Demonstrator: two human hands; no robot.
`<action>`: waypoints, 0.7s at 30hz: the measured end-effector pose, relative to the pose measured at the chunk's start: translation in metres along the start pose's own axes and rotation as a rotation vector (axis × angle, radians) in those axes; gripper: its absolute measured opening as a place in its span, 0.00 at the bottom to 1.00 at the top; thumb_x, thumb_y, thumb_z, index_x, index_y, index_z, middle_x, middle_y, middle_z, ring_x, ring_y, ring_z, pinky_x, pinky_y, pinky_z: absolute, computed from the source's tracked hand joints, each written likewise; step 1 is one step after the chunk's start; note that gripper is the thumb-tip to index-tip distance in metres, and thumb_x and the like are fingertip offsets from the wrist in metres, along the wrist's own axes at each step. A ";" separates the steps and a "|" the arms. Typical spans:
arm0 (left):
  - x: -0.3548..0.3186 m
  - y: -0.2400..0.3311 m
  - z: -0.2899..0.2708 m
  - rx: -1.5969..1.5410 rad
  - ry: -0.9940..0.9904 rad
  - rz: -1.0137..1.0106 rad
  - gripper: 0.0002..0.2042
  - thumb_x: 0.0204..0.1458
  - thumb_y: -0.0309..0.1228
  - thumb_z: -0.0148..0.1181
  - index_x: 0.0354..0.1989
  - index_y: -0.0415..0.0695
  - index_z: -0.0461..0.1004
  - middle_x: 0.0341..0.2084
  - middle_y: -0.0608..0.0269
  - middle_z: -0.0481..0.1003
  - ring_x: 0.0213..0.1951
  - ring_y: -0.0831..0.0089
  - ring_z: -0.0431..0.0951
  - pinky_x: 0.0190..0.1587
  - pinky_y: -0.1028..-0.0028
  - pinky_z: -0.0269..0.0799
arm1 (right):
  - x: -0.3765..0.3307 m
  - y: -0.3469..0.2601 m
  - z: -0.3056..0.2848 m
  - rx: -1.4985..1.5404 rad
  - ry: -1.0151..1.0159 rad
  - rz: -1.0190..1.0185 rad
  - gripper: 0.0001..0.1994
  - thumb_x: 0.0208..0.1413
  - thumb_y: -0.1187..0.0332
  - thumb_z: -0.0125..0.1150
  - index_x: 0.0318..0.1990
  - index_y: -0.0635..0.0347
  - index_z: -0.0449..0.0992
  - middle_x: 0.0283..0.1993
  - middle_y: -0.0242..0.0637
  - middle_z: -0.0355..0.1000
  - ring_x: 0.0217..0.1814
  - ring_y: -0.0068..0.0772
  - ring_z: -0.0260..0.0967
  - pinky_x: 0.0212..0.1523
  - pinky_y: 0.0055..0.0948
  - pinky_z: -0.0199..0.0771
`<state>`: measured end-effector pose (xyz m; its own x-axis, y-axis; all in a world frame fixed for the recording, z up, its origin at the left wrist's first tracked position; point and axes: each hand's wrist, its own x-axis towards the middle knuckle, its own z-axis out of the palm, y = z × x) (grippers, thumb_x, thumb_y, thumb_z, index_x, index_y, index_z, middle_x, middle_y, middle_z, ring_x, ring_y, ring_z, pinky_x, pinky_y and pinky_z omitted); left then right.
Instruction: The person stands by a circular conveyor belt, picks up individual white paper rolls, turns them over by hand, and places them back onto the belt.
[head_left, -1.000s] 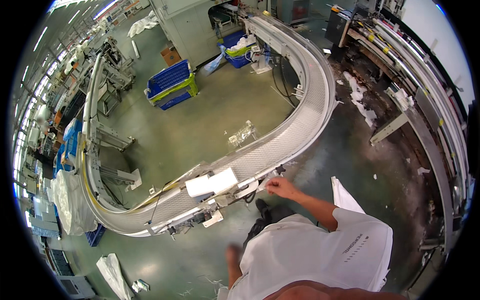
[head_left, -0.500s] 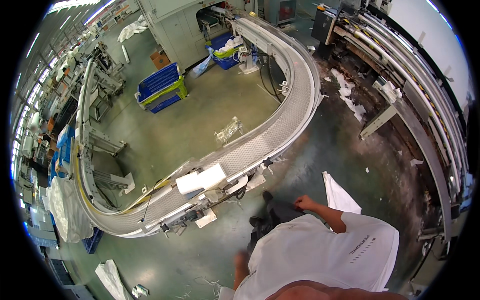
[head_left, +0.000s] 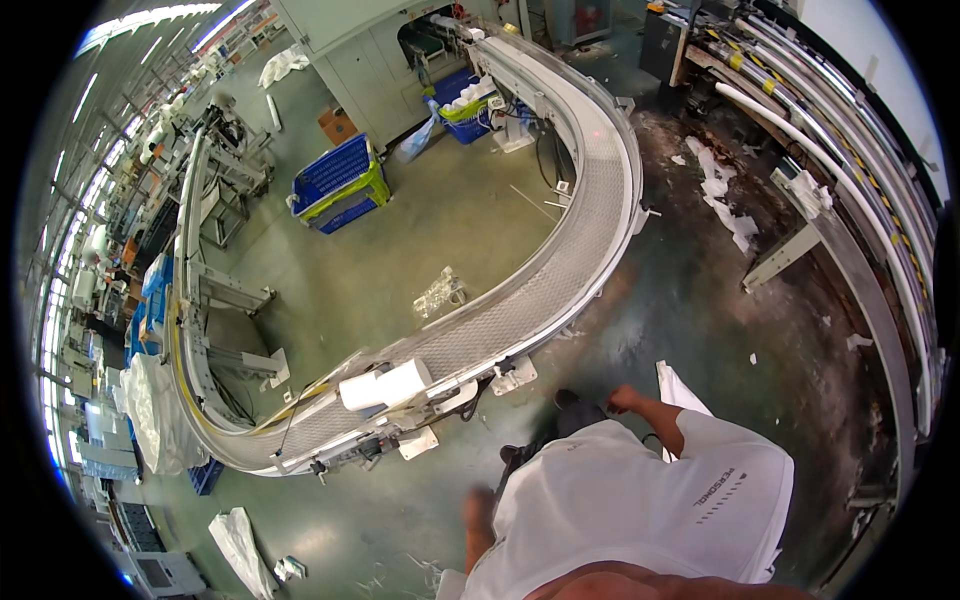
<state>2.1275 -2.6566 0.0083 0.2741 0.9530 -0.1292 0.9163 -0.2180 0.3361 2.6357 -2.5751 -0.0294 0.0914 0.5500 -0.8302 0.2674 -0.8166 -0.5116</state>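
Note:
My right hand [head_left: 622,399] hangs at my side in front of the white shirt, its fingers loosely curled and nothing visible in them. Lower down, my left hand [head_left: 478,503] is smeared by motion, and its fingers cannot be made out. Ahead of me runs a curved conveyor [head_left: 560,240] with a pale mesh belt. Two white block-shaped packs [head_left: 403,382] lie end to end on its near stretch, apart from both hands. Close behind my right arm, a white sheet or bag [head_left: 683,390] rests on the floor, partly hidden by my shoulder.
Inside the curve stand a blue crate [head_left: 340,185] with a yellow-green band and clear wrapping [head_left: 440,292] on the floor. Another blue crate [head_left: 462,108] holds white items by the machine. Rollers on a metal frame [head_left: 850,260] line the right. A white sheet [head_left: 240,550] lies at lower left.
The white packs have moved left along the belt. The view has turned slightly left, so most surroundings sit further right. My right hand has shifted slightly; the left arm still hangs.

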 end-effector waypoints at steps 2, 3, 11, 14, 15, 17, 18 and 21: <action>0.007 0.025 0.010 -0.118 -0.003 -0.177 0.03 0.52 0.30 0.58 0.31 0.45 0.74 0.26 0.57 0.72 0.28 0.59 0.73 0.30 0.60 0.69 | 0.023 -0.003 -0.029 0.017 -0.028 -0.004 0.09 0.49 0.69 0.58 0.35 0.62 0.81 0.30 0.40 0.79 0.29 0.34 0.78 0.28 0.32 0.80; 0.010 0.035 0.017 -0.097 -0.023 -0.205 0.03 0.51 0.30 0.58 0.30 0.45 0.74 0.25 0.57 0.72 0.27 0.59 0.73 0.29 0.60 0.69 | 0.030 0.002 -0.042 0.002 -0.022 0.001 0.09 0.49 0.70 0.58 0.34 0.62 0.81 0.30 0.40 0.78 0.27 0.33 0.77 0.27 0.32 0.80; 0.000 0.082 0.056 -0.006 0.047 -0.446 0.06 0.46 0.34 0.61 0.27 0.46 0.76 0.26 0.54 0.74 0.30 0.56 0.76 0.32 0.57 0.71 | 0.055 -0.016 -0.093 0.071 -0.086 0.033 0.04 0.47 0.74 0.59 0.27 0.65 0.77 0.23 0.45 0.74 0.20 0.38 0.73 0.22 0.38 0.77; 0.005 0.109 0.062 -0.050 0.004 -0.547 0.08 0.46 0.38 0.59 0.31 0.49 0.78 0.32 0.55 0.76 0.35 0.55 0.77 0.36 0.57 0.72 | 0.082 -0.020 -0.105 0.045 -0.084 0.056 0.03 0.47 0.75 0.59 0.26 0.65 0.77 0.23 0.44 0.74 0.20 0.38 0.73 0.21 0.39 0.76; -0.013 0.111 0.069 -0.143 -0.074 -0.639 0.10 0.49 0.39 0.57 0.35 0.49 0.79 0.35 0.53 0.78 0.39 0.56 0.78 0.40 0.58 0.72 | 0.092 -0.019 -0.101 0.040 -0.106 0.069 0.04 0.48 0.74 0.59 0.26 0.65 0.77 0.23 0.44 0.74 0.21 0.37 0.73 0.22 0.38 0.76; -0.017 0.123 0.067 -0.273 -0.122 -0.728 0.13 0.51 0.41 0.55 0.39 0.51 0.80 0.39 0.54 0.79 0.42 0.56 0.79 0.43 0.60 0.73 | 0.108 -0.027 -0.104 0.008 -0.190 -0.003 0.05 0.49 0.72 0.61 0.27 0.66 0.78 0.26 0.44 0.76 0.23 0.37 0.75 0.24 0.36 0.78; -0.025 0.130 0.073 -0.320 -0.085 -0.759 0.13 0.50 0.41 0.56 0.40 0.52 0.81 0.38 0.57 0.80 0.41 0.56 0.80 0.43 0.62 0.75 | 0.111 -0.037 -0.104 -0.021 -0.240 -0.043 0.06 0.50 0.71 0.61 0.28 0.66 0.78 0.28 0.44 0.77 0.24 0.36 0.76 0.25 0.36 0.79; -0.030 0.139 0.086 -0.420 -0.051 -0.846 0.15 0.51 0.43 0.55 0.42 0.51 0.80 0.39 0.56 0.80 0.43 0.56 0.80 0.45 0.64 0.75 | 0.107 -0.059 -0.096 -0.032 -0.261 -0.132 0.06 0.49 0.70 0.62 0.27 0.64 0.79 0.27 0.44 0.77 0.25 0.36 0.76 0.25 0.36 0.79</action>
<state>2.2714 -2.7340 -0.0213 -0.4118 0.7476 -0.5211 0.6391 0.6446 0.4197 2.7216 -2.4511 -0.0669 -0.1946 0.5844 -0.7878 0.2908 -0.7326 -0.6154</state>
